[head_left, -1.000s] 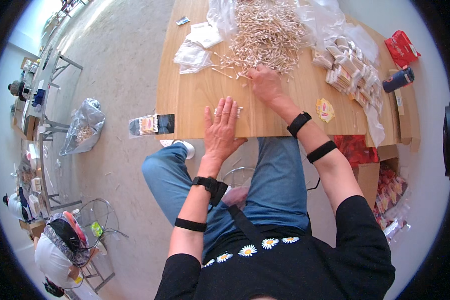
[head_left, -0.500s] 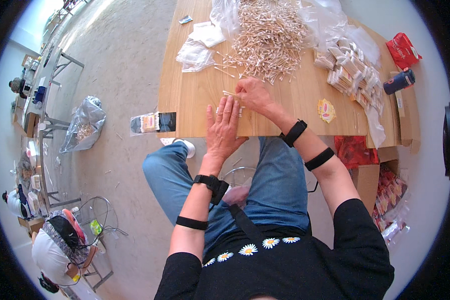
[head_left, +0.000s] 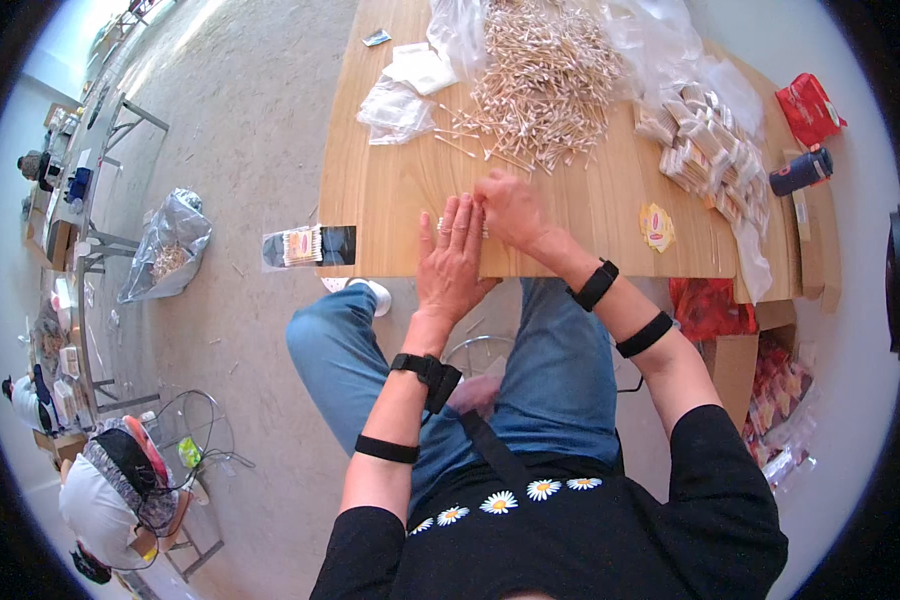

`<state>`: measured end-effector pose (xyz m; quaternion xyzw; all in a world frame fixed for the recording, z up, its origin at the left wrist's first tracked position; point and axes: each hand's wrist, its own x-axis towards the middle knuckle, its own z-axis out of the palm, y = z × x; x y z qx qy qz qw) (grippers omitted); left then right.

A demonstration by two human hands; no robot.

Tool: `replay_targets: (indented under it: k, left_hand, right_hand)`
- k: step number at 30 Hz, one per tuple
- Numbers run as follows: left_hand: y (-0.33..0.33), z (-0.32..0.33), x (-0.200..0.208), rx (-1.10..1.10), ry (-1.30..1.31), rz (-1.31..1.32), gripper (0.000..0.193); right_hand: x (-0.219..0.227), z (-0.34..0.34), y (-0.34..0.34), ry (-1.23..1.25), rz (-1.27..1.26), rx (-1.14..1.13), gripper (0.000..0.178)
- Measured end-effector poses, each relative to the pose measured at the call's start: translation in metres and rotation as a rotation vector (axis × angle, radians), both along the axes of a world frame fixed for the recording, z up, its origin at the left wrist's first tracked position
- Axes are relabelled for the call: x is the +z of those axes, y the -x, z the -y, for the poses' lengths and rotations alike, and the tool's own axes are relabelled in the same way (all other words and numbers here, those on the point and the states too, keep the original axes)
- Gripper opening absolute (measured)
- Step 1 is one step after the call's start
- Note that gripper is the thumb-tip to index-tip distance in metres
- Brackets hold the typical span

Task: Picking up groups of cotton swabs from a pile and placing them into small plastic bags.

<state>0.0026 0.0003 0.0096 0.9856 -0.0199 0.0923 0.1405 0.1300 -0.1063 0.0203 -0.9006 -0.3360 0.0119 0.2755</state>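
Note:
My left hand (head_left: 452, 260) lies flat near the front edge of the wooden table, its fingers stretched out over a small row of cotton swabs (head_left: 443, 224). Most of that row is hidden under the fingers; white tips show at either side. Right against those fingers, my right hand (head_left: 515, 212) is curled closed, thumb and fingers pressed together. Whatever it pinches, if anything, cannot be made out. Beyond both hands spreads a big heap of loose cotton swabs (head_left: 545, 85), with a few strays at its near left edge.
Clear bags (head_left: 395, 108) lie left of the heap. Packed swab bundles (head_left: 705, 150) are piled at right, near a dark blue bottle (head_left: 800, 171) and red bag (head_left: 808, 108). Yellow cards (head_left: 657, 227) lie nearer. One swab pack (head_left: 300, 246) sits at the left edge.
My right hand has come slightly nearer and closer against the left fingers. The swab that stuck out from it over the left fingertips no longer shows. The left hand stays flat.

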Motion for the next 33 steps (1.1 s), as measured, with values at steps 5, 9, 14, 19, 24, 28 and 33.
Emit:
replay_targets:
  k: [5, 9, 14, 19, 24, 28, 33]
  left_hand:
    - [0.000, 0.000, -0.003, 0.006, -0.034, 0.024, 0.109]
    - [-0.003, 0.005, -0.003, -0.005, -0.007, 0.051, 0.107]
    - [-0.001, 0.002, -0.007, 0.010, 0.012, 0.069, 0.106]
    - [-0.002, 0.000, -0.009, 0.011, -0.016, 0.077, 0.107]
    - [-0.003, 0.003, -0.006, 0.004, -0.004, 0.076, 0.107]
    - [-0.002, 0.003, -0.005, 0.004, -0.031, 0.050, 0.107]
    - [-0.001, 0.003, -0.003, -0.005, -0.029, 0.028, 0.109]
  right_hand:
    - [0.021, -0.038, -0.032, 0.047, 0.116, -0.211, 0.014]
    - [0.007, -0.054, -0.053, 0.156, 0.143, -0.241, 0.015]
    - [0.007, -0.047, -0.035, 0.213, 0.063, -0.185, 0.015]
    - [0.012, -0.023, -0.027, 0.239, -0.038, -0.145, 0.014]
    - [0.009, -0.012, -0.035, 0.286, -0.115, -0.220, 0.017]
    - [-0.001, -0.011, -0.021, 0.027, 0.008, -0.325, 0.011]
    - [0.000, -0.015, 0.000, -0.007, 0.042, -0.250, 0.009]
